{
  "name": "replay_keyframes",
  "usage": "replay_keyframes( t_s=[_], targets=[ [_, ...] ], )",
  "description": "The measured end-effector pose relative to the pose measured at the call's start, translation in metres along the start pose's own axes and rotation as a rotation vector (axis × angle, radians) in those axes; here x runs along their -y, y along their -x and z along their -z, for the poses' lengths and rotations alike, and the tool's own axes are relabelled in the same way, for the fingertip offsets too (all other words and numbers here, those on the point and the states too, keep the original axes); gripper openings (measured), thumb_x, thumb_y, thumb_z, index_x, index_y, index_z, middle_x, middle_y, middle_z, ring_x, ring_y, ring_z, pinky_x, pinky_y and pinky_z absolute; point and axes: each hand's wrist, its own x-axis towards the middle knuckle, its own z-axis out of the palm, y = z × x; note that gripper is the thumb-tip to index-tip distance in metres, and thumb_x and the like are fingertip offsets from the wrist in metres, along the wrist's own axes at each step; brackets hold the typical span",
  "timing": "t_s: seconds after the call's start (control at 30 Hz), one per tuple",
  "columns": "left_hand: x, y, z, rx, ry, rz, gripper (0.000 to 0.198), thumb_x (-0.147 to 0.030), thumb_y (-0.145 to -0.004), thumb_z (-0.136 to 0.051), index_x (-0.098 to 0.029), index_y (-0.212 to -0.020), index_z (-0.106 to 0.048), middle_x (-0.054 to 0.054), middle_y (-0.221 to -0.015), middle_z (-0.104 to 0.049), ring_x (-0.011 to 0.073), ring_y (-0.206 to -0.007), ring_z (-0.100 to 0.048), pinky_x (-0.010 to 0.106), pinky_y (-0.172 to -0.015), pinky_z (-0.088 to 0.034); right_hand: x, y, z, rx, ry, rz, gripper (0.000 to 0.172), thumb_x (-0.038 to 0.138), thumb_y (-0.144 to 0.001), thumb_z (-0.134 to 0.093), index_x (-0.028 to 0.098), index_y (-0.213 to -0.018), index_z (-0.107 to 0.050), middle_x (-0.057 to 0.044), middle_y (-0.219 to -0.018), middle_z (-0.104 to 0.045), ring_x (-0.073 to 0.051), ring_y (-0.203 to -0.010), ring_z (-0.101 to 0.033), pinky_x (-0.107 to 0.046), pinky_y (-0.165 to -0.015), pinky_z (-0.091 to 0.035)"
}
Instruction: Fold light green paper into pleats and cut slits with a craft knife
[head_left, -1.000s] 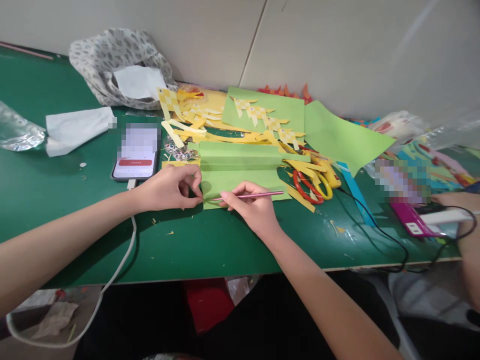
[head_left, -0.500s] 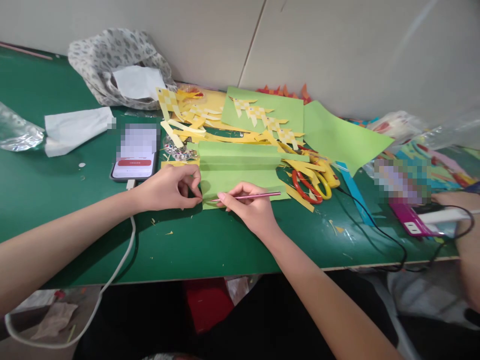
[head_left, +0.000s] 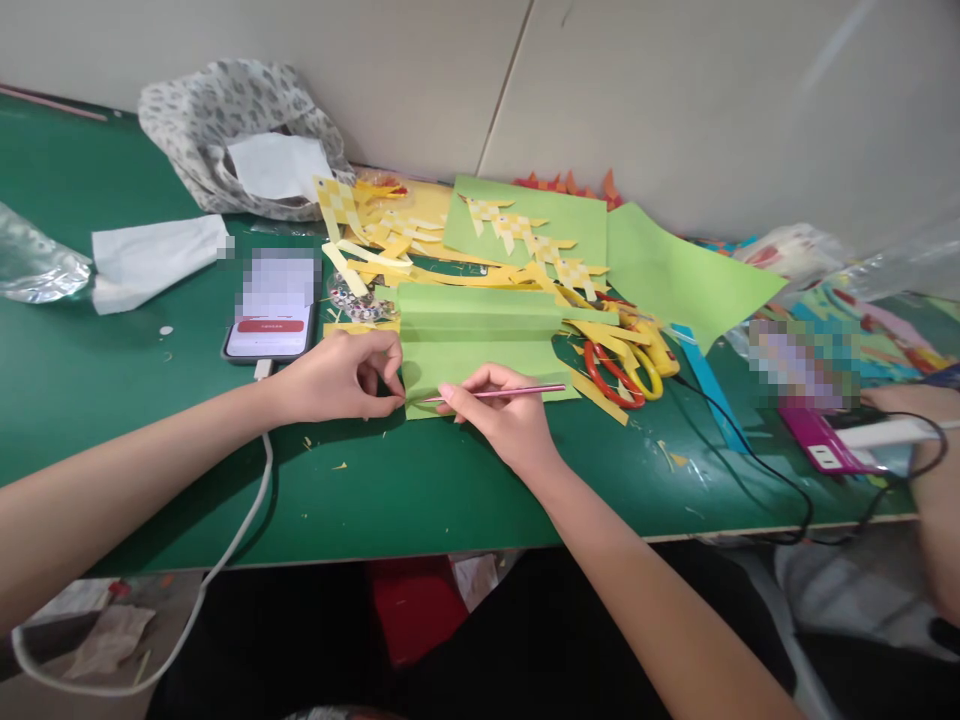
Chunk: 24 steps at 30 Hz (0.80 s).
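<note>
A sheet of green paper [head_left: 480, 352] with crosswise fold lines lies on the green table in front of me. At its lower left corner, the thumb and forefinger of my left hand [head_left: 356, 375] are closed together on the paper's edge. My right hand [head_left: 501, 415] grips a slim pink pencil [head_left: 517, 391] and rests on the lower part of the sheet. The pencil's tip points left, close to my left fingertips. Whether the tip touches the paper I cannot tell.
A phone [head_left: 270, 305] on a white cable lies left. Behind the sheet are yellow paper strips [head_left: 442, 270] and woven paper fish [head_left: 525, 235]. Scissors [head_left: 619, 375], a yellow glue gun [head_left: 658, 350] and a pink power strip [head_left: 825, 440] are right, near another person's arm [head_left: 937, 480].
</note>
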Motion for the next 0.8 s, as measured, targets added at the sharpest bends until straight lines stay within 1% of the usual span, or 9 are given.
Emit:
replay_keyframes(
  t_s=[0.2, 0.37, 0.6, 0.8],
  targets=[
    [-0.0015, 0.0013, -0.0006, -0.029, -0.077, -0.020, 0.023, -0.020, -0.067, -0.066, -0.019, -0.075, -0.045, -0.004, -0.074, -0.069, 0.0054, -0.049, -0.055, 0.016, -0.045, -0.044, -0.0023, -0.0008, -0.0002, -0.006, 0.014, -0.004, 0.028, 0.040, -0.066, -0.076, 0.019, -0.061, -0.058, -0.002, -0.060, -0.069, -0.013, -0.053, -0.061, -0.026, -0.050, -0.045],
    [-0.0006, 0.0014, -0.0012, -0.026, -0.081, -0.019, 0.024, -0.025, -0.068, -0.068, -0.019, -0.077, -0.047, -0.003, -0.077, -0.069, 0.0059, -0.049, -0.056, 0.016, -0.047, -0.045, -0.0020, -0.0006, 0.0000, 0.001, 0.012, -0.014, 0.027, 0.038, -0.067, -0.076, 0.019, -0.062, -0.058, -0.001, -0.060, -0.069, -0.012, -0.051, -0.060, -0.025, -0.049, -0.043],
    [-0.0022, 0.0015, -0.0005, -0.026, -0.123, -0.049, 0.021, -0.021, -0.069, -0.063, -0.019, -0.069, -0.043, -0.003, -0.072, -0.070, 0.0067, -0.050, -0.058, 0.015, -0.048, -0.046, 0.0006, 0.0000, 0.0010, -0.005, -0.010, -0.038, 0.026, 0.037, -0.066, -0.076, 0.019, -0.061, -0.057, -0.001, -0.058, -0.068, -0.013, -0.052, -0.061, -0.025, -0.049, -0.043],
    [-0.0029, 0.0020, -0.0012, -0.042, -0.200, -0.081, 0.020, -0.022, -0.069, -0.063, -0.019, -0.067, -0.044, -0.004, -0.067, -0.069, 0.0061, -0.049, -0.056, 0.015, -0.048, -0.043, 0.0014, 0.0002, 0.0070, -0.032, 0.005, -0.030, 0.024, 0.034, -0.067, -0.074, 0.019, -0.060, -0.057, -0.001, -0.057, -0.067, -0.014, -0.053, -0.062, -0.025, -0.049, -0.046]
  ],
)
